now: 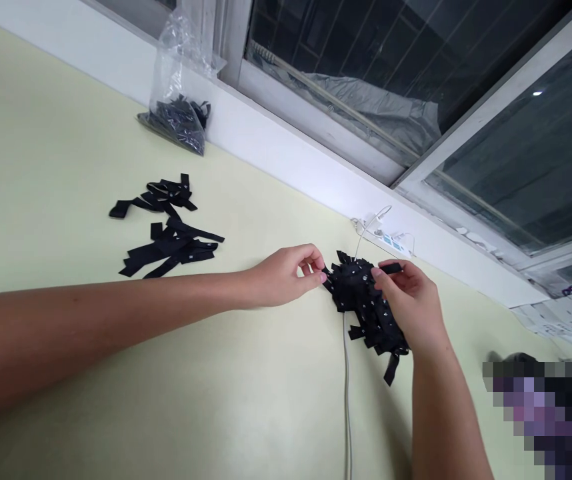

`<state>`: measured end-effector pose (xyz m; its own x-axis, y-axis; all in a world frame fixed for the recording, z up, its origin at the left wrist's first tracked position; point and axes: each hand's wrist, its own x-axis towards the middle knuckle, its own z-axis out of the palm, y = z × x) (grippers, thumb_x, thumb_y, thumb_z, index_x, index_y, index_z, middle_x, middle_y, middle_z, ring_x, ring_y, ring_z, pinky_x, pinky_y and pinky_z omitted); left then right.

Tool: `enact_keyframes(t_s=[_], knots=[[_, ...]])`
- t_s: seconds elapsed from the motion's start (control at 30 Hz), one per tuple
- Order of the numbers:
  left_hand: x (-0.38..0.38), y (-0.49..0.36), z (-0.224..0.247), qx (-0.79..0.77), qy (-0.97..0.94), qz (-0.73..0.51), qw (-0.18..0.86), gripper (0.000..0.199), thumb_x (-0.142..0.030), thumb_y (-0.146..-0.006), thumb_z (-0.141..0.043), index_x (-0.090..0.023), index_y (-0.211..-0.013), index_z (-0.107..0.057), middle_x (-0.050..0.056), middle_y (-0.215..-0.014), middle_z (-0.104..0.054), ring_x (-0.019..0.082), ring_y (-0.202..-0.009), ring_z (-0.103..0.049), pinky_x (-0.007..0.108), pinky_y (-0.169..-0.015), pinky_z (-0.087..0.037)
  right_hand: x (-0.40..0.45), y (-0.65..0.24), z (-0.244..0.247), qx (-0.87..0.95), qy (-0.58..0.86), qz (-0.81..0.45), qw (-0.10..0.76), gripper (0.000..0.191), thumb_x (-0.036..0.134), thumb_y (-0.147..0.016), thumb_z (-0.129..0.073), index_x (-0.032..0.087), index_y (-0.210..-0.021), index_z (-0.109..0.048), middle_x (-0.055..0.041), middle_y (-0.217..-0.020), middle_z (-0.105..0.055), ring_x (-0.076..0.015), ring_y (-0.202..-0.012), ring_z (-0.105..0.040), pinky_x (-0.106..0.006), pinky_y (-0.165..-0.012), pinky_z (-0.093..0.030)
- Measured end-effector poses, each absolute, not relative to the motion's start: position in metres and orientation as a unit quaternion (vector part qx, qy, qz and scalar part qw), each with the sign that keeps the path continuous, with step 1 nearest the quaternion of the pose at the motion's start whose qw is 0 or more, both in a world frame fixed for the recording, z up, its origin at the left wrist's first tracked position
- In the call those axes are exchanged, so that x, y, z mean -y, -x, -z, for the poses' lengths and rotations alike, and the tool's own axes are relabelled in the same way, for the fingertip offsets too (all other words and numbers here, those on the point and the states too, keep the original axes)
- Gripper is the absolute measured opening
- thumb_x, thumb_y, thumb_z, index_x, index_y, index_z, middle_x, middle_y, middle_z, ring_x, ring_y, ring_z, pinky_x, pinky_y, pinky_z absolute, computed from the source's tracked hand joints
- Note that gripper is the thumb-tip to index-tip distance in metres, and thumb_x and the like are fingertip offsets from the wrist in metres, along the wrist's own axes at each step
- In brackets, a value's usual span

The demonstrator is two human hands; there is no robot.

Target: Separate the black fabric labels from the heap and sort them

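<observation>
A heap of black fabric strips (361,297) with small pale marks lies on the pale green table, between my two hands. At its left edge my left hand (293,273) pinches the end of a black strip between thumb and forefinger. My right hand (409,293), over the heap's right side, holds a short black strip (391,268) between thumb and fingers. Farther left lie two loose groups of black strips, an upper one (161,195) and a lower one (173,248).
A clear plastic bag (179,113) of black pieces leans against the white ledge. A power strip (393,243) with plugs sits behind the heap, and a white cable (347,393) runs toward the front edge. A pixelated area covers the lower right.
</observation>
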<state>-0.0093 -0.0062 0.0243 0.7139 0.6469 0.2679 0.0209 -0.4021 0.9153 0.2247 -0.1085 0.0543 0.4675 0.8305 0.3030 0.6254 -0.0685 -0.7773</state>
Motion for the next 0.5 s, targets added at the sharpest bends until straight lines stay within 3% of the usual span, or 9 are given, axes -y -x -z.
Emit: enact_keyframes(t_s=[0.1,0.2,0.37,0.5], knots=[[0.005,0.012,-0.025,-0.238,-0.796,-0.285,0.478,0.012,-0.03,-0.091,-0.057,-0.019,-0.095,-0.06,0.004,-0.098,-0.066,0.015,-0.082,-0.058,0.029,-0.071,-0.045,0.107,-0.263,-0.046,0.461,0.827,-0.041,0.319,0.032,0.051,-0.076,-0.072,0.02,-0.082,-0.073,-0.0041,-0.065,-0.068,-0.0199,-0.057,-0.059,-0.031,-0.052,-0.041],[0.007,0.016,-0.031,-0.243,-0.826,-0.246,0.445,0.012,-0.03,-0.091,-0.056,-0.02,-0.095,-0.061,0.003,-0.097,-0.066,0.015,-0.078,-0.058,0.029,-0.07,-0.044,0.105,-0.28,-0.036,0.42,0.872,-0.012,0.25,0.03,0.051,-0.074,-0.07,0.021,-0.076,-0.069,-0.0027,-0.066,-0.067,-0.0209,-0.06,-0.058,-0.033,-0.057,-0.04],[0.009,0.023,-0.051,-0.249,-0.888,-0.181,0.341,0.017,-0.034,-0.093,-0.052,-0.022,-0.099,-0.062,0.005,-0.105,-0.068,0.019,-0.087,-0.06,0.03,-0.072,-0.043,0.104,-0.277,-0.035,0.384,0.883,0.035,0.267,0.042,0.05,-0.074,-0.069,0.019,-0.102,-0.067,-0.007,-0.088,-0.071,-0.0261,-0.078,-0.063,-0.037,-0.07,-0.044],[-0.004,0.048,-0.069,-0.305,-0.929,-0.053,0.204,0.024,-0.037,-0.091,-0.052,-0.021,-0.102,-0.066,0.009,-0.107,-0.069,0.023,-0.086,-0.062,0.033,-0.07,-0.041,0.105,-0.26,-0.042,0.386,0.855,0.11,0.328,0.044,0.048,-0.083,-0.062,0.018,-0.115,-0.063,-0.0086,-0.093,-0.069,-0.026,-0.079,-0.062,-0.04,-0.076,-0.044]])
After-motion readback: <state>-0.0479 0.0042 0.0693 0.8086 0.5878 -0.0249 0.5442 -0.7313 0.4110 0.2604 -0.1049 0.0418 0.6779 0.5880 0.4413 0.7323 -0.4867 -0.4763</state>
